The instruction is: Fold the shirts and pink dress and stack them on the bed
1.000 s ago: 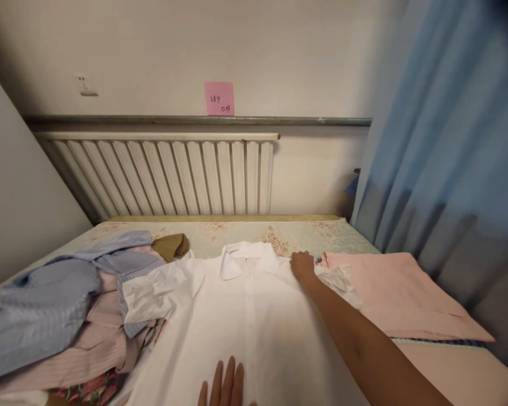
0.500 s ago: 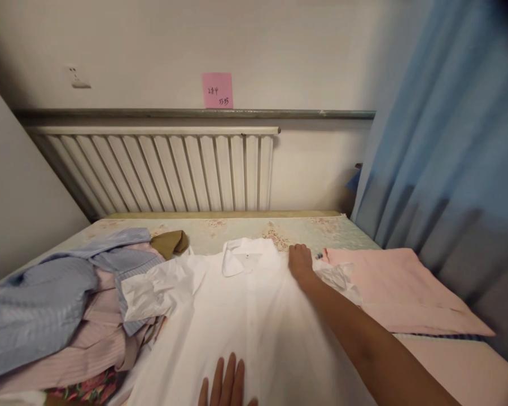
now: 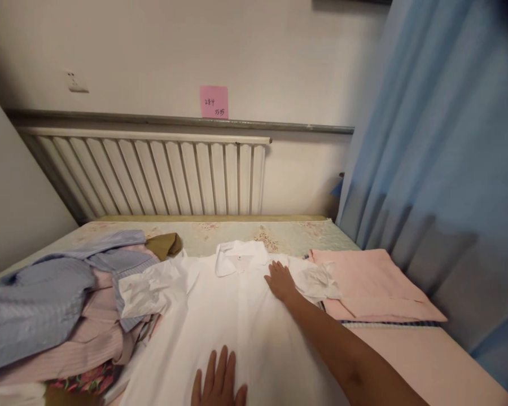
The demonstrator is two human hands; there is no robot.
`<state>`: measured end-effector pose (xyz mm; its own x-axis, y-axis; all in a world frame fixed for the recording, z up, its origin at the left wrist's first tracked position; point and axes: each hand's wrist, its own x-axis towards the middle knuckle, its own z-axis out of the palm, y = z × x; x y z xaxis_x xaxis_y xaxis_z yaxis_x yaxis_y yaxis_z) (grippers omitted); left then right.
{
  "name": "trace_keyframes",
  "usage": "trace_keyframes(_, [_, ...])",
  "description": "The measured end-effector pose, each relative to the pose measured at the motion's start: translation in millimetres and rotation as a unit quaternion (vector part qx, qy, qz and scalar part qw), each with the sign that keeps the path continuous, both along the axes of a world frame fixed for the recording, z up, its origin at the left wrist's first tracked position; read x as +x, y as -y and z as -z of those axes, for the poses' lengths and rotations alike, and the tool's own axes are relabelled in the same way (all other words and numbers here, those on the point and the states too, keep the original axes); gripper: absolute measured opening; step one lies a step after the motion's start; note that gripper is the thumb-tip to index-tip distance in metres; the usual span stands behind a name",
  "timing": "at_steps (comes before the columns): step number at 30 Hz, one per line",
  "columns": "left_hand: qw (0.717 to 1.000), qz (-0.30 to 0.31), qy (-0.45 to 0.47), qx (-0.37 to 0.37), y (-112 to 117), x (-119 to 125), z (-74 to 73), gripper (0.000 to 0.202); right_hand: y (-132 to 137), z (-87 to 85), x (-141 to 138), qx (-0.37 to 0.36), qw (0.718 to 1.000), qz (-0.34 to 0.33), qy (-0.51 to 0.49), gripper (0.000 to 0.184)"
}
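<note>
A white collared shirt [image 3: 220, 316] lies spread face up on the bed, its collar pointing toward the wall. My left hand [image 3: 219, 380] rests flat on the lower front of the shirt, fingers spread; its wrist is cut off by the frame's bottom edge. Farther up, my right hand [image 3: 280, 279] lies palm down just right of the collar, near the shoulder, with its fingers apart. The crumpled sleeves stick out to both sides. Neither hand grips any cloth.
Left of the shirt is a heap of clothes with a blue striped garment [image 3: 38, 304] and pink ones. Folded pink cloth [image 3: 359, 279] lies at the right. Behind the floral mattress [image 3: 203, 231] stand a radiator [image 3: 173, 175] and a wall. A blue curtain [image 3: 432, 169] hangs on the right.
My right hand has opened from a closed grip at the shirt's shoulder and now lies flat, slightly nearer. The left hand stays flat on the shirt. The camera view has shifted a little.
</note>
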<state>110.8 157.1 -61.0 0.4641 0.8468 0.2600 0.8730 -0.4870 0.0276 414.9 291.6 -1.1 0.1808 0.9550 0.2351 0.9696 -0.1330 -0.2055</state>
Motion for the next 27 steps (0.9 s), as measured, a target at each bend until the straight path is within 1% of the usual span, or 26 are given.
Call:
trace_keyframes(3, [0.999,0.012,-0.008,-0.05,0,-1,-13.3,0.052,24,-8.7,-8,0.027,0.999,-0.016,-0.018,0.045])
trace_keyframes(6, [0.998,-0.003,-0.009,-0.07,6,2,-31.7,0.053,66,-23.9,-7,0.085,0.996,-0.022,-0.027,0.041])
trace_keyframes(8, [0.997,-0.004,-0.004,-0.074,12,4,-42.7,0.054,97,-36.9,4,0.128,0.991,-0.004,-0.029,0.038])
trace_keyframes(10, [0.997,-0.002,0.005,-0.071,16,5,-50.5,0.054,125,-49.6,22,0.196,0.979,0.041,-0.033,0.038])
trace_keyframes(12, [0.998,0.002,0.014,-0.059,20,5,-54.5,0.054,144,-59.5,44,0.286,0.95,0.12,-0.045,0.039])
trace_keyframes(13, [0.999,0.005,0.018,-0.051,21,4,-55.2,0.054,151,-62.9,54,0.313,0.935,0.157,-0.049,0.041])
trace_keyframes(14, [0.999,0.008,0.022,-0.042,21,4,-55.2,0.054,155,-65.2,63,0.319,0.927,0.19,-0.056,0.046])
trace_keyframes(15, [0.999,0.01,0.025,-0.035,22,4,-54.5,0.053,157,-66.5,71,0.302,0.927,0.214,-0.065,0.051])
trace_keyframes(17, [0.999,0.012,0.029,-0.023,21,3,-51.9,0.053,156,-66.7,82,0.245,0.935,0.24,-0.09,0.057])
trace_keyframes(18, [0.999,0.013,0.031,-0.017,21,3,-50.2,0.053,154,-66.1,85,0.218,0.939,0.244,-0.104,0.056])
trace_keyframes(20, [0.999,0.017,0.035,-0.006,20,2,-46.5,0.053,147,-65.3,89,0.185,0.945,0.241,-0.125,0.046])
trace_keyframes(23, [0.999,0.018,0.043,0.008,18,2,-41.8,0.053,138,-69.2,89,0.177,0.947,0.228,-0.139,0.021])
trace_keyframes(24, [0.999,0.017,0.046,0.011,17,2,-40.8,0.052,136,-72.4,88,0.182,0.947,0.226,-0.141,0.019])
trace_keyframes(27, [0.998,0.02,0.056,0.017,17,3,-39.1,0.051,131,-86.3,84,0.216,0.941,0.219,-0.14,0.025])
